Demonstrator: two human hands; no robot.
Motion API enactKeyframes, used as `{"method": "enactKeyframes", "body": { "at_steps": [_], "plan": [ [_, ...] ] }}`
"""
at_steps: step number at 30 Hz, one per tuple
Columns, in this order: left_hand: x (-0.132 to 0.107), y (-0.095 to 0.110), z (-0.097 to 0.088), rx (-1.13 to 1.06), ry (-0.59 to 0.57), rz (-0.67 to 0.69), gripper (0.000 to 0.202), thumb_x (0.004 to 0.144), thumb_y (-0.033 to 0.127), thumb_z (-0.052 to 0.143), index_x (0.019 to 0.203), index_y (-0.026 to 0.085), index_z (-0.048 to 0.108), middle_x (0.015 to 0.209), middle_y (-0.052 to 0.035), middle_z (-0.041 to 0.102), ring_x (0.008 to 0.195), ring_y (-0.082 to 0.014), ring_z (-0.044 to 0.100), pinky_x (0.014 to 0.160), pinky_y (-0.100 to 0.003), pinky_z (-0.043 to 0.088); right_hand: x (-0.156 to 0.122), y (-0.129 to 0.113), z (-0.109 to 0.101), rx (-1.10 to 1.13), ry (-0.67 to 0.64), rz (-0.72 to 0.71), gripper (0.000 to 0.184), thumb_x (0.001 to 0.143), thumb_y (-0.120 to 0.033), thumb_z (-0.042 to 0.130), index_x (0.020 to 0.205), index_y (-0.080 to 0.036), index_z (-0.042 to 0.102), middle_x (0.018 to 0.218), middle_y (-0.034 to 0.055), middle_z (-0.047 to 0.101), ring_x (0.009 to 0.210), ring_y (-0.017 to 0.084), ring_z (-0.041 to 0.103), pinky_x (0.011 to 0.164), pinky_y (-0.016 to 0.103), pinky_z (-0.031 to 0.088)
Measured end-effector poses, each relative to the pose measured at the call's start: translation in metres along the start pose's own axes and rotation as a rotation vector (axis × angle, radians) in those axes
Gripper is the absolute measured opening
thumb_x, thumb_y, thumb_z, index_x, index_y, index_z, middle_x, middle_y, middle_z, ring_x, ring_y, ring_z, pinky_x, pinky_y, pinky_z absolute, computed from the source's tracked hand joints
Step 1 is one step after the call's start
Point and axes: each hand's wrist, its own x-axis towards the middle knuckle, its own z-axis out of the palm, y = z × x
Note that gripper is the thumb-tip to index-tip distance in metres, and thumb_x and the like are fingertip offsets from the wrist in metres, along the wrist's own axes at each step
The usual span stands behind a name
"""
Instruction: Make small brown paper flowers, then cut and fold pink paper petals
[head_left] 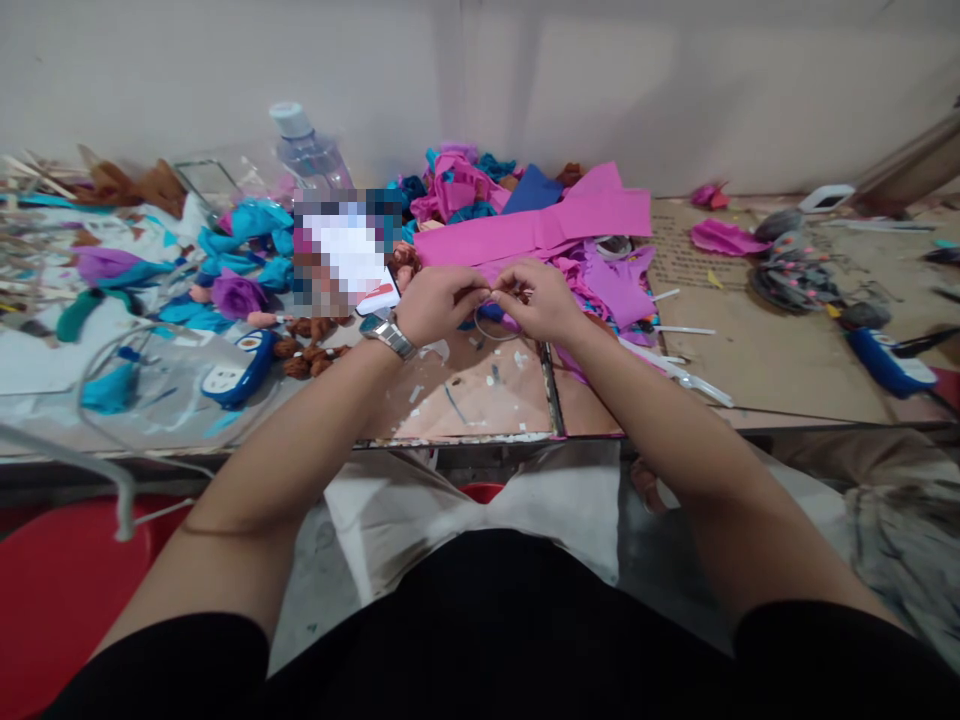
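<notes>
My left hand (448,303), with a metal watch (391,335) on its wrist, meets my right hand (538,300) above the table's front middle. Thumb and fingers of both are pinched together at the tips. What they pinch is too small to make out; a bit of brown shows by the right fingers. Just below the fingertips a thin pale curved strand (499,336) and something dark blue are partly hidden. Behind the hands lies a wide strip of pink crepe paper (532,228), with purple crepe paper (619,280) to its right.
A phone (375,297), partly blurred out, and a water bottle (311,155) stand left of centre. Brown crinkled pieces (304,355) lie near a blue-and-white device (238,368). At right are a grey pincushion (793,272) and another blue device (891,362). A red stool (67,600) is lower left.
</notes>
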Motion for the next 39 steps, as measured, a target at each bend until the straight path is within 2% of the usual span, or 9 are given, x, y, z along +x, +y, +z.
{"method": "enactKeyframes", "body": {
  "at_steps": [5,9,12,17,24,28,34,37,39],
  "plan": [
    [0.000,0.001,-0.004,-0.079,0.018,-0.025,0.040,0.103,0.054,0.065,0.110,0.020,0.086,0.103,-0.0107,0.086,0.098,-0.0276,0.076,0.093,-0.039,0.056,0.002,0.003,-0.001,-0.024,0.033,-0.001,0.034,0.107,-0.055,0.064,0.094,-0.023,0.065,0.094,0.0071,0.072,0.084,0.024,0.061,0.082,0.040,0.050],
    [0.002,-0.001,-0.005,-0.271,0.053,-0.129,0.047,0.098,0.062,0.074,0.115,0.019,0.083,0.109,-0.0125,0.086,0.099,-0.0259,0.078,0.089,-0.036,0.062,0.003,0.002,-0.002,-0.025,0.098,0.003,0.032,0.107,-0.052,0.064,0.092,-0.024,0.063,0.090,0.0055,0.069,0.083,0.023,0.060,0.082,0.040,0.050],
    [0.004,-0.003,-0.003,-0.435,0.064,-0.184,0.045,0.095,0.059,0.080,0.117,0.019,0.080,0.109,-0.0127,0.085,0.095,-0.0233,0.079,0.085,-0.036,0.066,0.003,-0.002,-0.004,-0.011,0.131,0.012,0.032,0.107,-0.053,0.064,0.092,-0.024,0.063,0.092,0.0056,0.069,0.083,0.022,0.060,0.081,0.039,0.050],
    [0.007,-0.004,0.000,-0.602,0.113,-0.199,0.043,0.090,0.047,0.090,0.119,0.018,0.076,0.110,-0.0114,0.084,0.097,-0.0236,0.082,0.088,-0.041,0.070,0.002,-0.008,-0.006,0.015,0.154,0.002,0.036,0.108,-0.057,0.063,0.093,-0.024,0.065,0.093,0.0067,0.070,0.082,0.022,0.060,0.077,0.039,0.050],
    [0.008,-0.007,0.001,-0.637,0.124,-0.183,0.043,0.091,0.042,0.091,0.125,0.021,0.074,0.122,-0.0118,0.082,0.114,-0.0273,0.085,0.089,-0.037,0.071,0.002,-0.012,-0.007,0.031,0.152,0.001,0.048,0.110,-0.069,0.058,0.094,-0.024,0.065,0.093,0.0069,0.070,0.082,0.022,0.059,0.079,0.040,0.051],
    [0.006,-0.012,0.004,-0.707,0.077,-0.191,0.048,0.088,0.042,0.095,0.125,0.020,0.074,0.123,-0.0120,0.084,0.106,-0.0255,0.085,0.090,-0.039,0.072,0.002,-0.013,-0.007,0.039,0.172,-0.027,0.047,0.110,-0.068,0.058,0.094,-0.024,0.065,0.094,0.0070,0.070,0.081,0.022,0.059,0.079,0.040,0.051],
    [0.010,-0.020,0.007,-0.680,0.242,-0.125,0.045,0.085,0.044,0.098,0.117,0.021,0.077,0.111,-0.0098,0.086,0.103,-0.0264,0.087,0.091,-0.040,0.072,0.002,-0.012,-0.006,0.064,0.191,-0.076,0.046,0.111,-0.067,0.058,0.095,-0.024,0.064,0.093,0.0061,0.068,0.080,0.021,0.059,0.076,0.039,0.049],
    [0.009,-0.018,0.004,-0.641,0.213,-0.035,0.056,0.081,0.049,0.102,0.125,0.023,0.080,0.115,-0.0101,0.087,0.112,-0.0285,0.086,0.100,-0.041,0.071,0.001,-0.010,-0.005,0.058,0.184,-0.089,0.044,0.112,-0.064,0.057,0.096,-0.024,0.064,0.093,0.0057,0.068,0.080,0.021,0.059,0.078,0.039,0.049],
    [0.007,-0.014,0.002,-0.570,0.181,0.003,0.058,0.078,0.051,0.103,0.124,0.022,0.084,0.119,-0.0111,0.088,0.116,-0.0293,0.085,0.108,-0.042,0.069,0.001,-0.008,-0.004,0.056,0.182,-0.108,0.042,0.112,-0.061,0.058,0.095,-0.024,0.064,0.091,0.0054,0.068,0.081,0.021,0.059,0.079,0.039,0.049]
  ]
}}
